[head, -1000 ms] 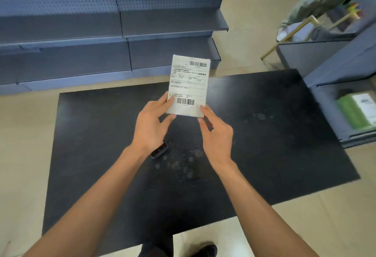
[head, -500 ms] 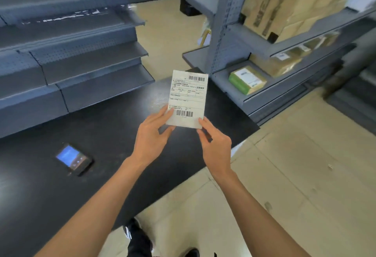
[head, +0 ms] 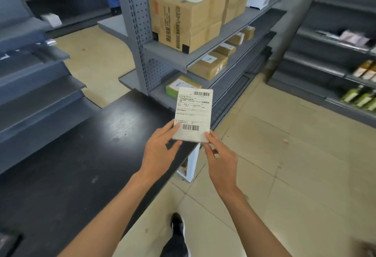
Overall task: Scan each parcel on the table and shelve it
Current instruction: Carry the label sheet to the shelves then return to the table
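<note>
A small white parcel [head: 193, 112] with a shipping label and two barcodes is held up in front of me, label facing me. My left hand [head: 160, 153] pinches its lower left corner and my right hand [head: 220, 155] pinches its lower right corner. It hangs over the right end of the black table [head: 85, 155]. Behind it stands a grey shelf unit [head: 234, 61] with several cardboard boxes; a large brown box [head: 183, 19] sits on its upper shelf and a green box [head: 173, 89] on the lowest. The scanner [head: 9, 243] is barely visible at the bottom left edge.
Grey shelving [head: 34, 73] without goods runs along the left behind the table. Another shelf rack [head: 335, 69] on the right carries bottles and packets. Tiled floor [head: 295, 165] lies between the racks. My shoe [head: 177, 228] is on the floor beside the table edge.
The view has swung right from the table toward the stocked shelf unit. Both hands keep the same hold on the parcel. The scanner has slid to the bottom left edge of view.
</note>
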Available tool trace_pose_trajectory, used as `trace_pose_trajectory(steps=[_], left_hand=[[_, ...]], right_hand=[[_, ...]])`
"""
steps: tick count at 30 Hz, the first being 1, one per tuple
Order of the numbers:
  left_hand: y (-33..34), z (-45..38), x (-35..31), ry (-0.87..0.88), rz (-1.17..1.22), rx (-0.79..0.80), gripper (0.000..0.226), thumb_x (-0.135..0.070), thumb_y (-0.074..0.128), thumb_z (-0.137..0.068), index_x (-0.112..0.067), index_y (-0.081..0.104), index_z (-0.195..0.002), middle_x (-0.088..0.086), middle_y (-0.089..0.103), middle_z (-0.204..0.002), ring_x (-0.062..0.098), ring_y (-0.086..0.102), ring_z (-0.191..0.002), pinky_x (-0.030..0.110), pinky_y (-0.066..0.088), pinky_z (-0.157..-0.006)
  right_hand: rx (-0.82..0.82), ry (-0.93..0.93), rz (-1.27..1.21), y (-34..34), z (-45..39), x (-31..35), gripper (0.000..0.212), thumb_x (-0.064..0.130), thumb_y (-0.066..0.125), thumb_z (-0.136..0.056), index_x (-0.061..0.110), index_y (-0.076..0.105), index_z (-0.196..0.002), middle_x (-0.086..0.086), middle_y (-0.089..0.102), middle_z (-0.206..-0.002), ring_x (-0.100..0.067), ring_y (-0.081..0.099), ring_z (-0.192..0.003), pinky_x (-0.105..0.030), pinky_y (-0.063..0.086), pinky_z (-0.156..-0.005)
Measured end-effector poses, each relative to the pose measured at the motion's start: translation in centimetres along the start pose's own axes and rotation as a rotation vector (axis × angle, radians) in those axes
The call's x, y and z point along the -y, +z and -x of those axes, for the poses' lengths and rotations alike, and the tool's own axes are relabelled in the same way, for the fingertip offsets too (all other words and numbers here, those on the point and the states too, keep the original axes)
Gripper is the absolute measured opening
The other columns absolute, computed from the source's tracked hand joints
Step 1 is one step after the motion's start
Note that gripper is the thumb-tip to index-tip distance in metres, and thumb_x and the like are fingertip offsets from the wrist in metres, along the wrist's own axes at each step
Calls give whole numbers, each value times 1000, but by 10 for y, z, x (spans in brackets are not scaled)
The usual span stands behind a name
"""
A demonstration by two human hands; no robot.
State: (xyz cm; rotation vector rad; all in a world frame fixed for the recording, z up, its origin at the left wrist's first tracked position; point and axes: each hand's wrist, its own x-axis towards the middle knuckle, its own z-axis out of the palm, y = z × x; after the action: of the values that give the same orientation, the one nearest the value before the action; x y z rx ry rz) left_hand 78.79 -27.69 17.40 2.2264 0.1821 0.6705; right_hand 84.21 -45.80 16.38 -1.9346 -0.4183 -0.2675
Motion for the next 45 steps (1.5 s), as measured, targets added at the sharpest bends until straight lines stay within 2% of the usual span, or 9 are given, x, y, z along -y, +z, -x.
trace_pose_trajectory(steps=[2, 6, 9, 13, 20, 26, 32, 37, 45], left_hand=[[21, -20, 0, 15, 31, 22, 64, -4, 77, -87, -22, 56, -145, -19, 48, -146, -14, 44, -124, 13, 49, -98], [61, -70, 6, 66, 74, 39, 62, -3, 78, -86, -18, 59, -143, -11, 53, -145, 8, 55, -115, 37, 59, -90], [92, -108, 7, 79, 96, 62, 65, 0, 80, -83, -14, 58, -143, -5, 56, -144, 14, 56, -120, 33, 55, -98], [128, -152, 3, 72, 160, 107, 67, 2, 80, -83, -12, 57, -144, 1, 56, -145, 16, 53, -126, 5, 39, -102], [179, -208, -3, 140, 198, 194, 63, 0, 78, -86, -12, 54, -144, 7, 57, -147, 25, 57, -124, 48, 54, -101], [239, -260, -6, 166, 183, 252, 63, -2, 79, -85, -14, 57, -143, 6, 56, -148, 20, 57, -124, 48, 54, -100], [311, -324, -29, 165, 206, 292, 59, 2, 76, -86, -14, 59, -141, 4, 54, -149, 18, 54, -134, 48, 49, -109], [375, -383, -61, 173, 211, 295, 60, 3, 76, -86, -15, 61, -141, -2, 54, -150, 11, 50, -138, 41, 45, -114], [454, -450, -89, 165, 242, 321, 57, -15, 78, -88, -24, 60, -141, -20, 52, -148, 7, 53, -135, 48, 54, -100]], right_hand=[[-19, 21, -1, -6, -18, -16, 37, 6, 72, -93, 15, 70, -130, 4, 65, -135, -12, 71, -104, -36, 61, -85], [-33, 67, -15, -16, -63, -42, 37, 12, 72, -94, 21, 69, -130, 7, 63, -138, 1, 69, -102, -21, 57, -85], [-61, 99, -29, -22, -99, -55, 37, 21, 74, -91, 23, 70, -128, 16, 61, -135, 4, 69, -98, -13, 54, -82], [-216, 147, -83, -26, -142, -71, 31, 31, 75, -87, 20, 77, -117, 12, 67, -127, 4, 69, -96, -8, 51, -76], [-379, 277, -232, -37, -193, -106, 17, 19, 77, -92, 30, 77, -104, 20, 69, -116, -9, 70, -96, -14, 52, -70], [-473, 448, -374, -53, -245, -153, 10, 26, 79, -89, 35, 79, -96, 13, 72, -115, -17, 71, -103, -54, 58, -88], [-528, 484, -472, -93, -321, -202, 11, 27, 79, -89, 32, 80, -99, 8, 76, -109, -19, 71, -108, -50, 58, -92], [-587, 479, -544, -138, -386, -238, 11, 20, 77, -91, 20, 80, -102, -2, 79, -97, -21, 76, -90, -45, 61, -87], [-689, 490, -596, -201, -469, -296, 12, 18, 79, -90, 17, 80, -102, -4, 78, -102, -21, 75, -95, -30, 60, -80]])
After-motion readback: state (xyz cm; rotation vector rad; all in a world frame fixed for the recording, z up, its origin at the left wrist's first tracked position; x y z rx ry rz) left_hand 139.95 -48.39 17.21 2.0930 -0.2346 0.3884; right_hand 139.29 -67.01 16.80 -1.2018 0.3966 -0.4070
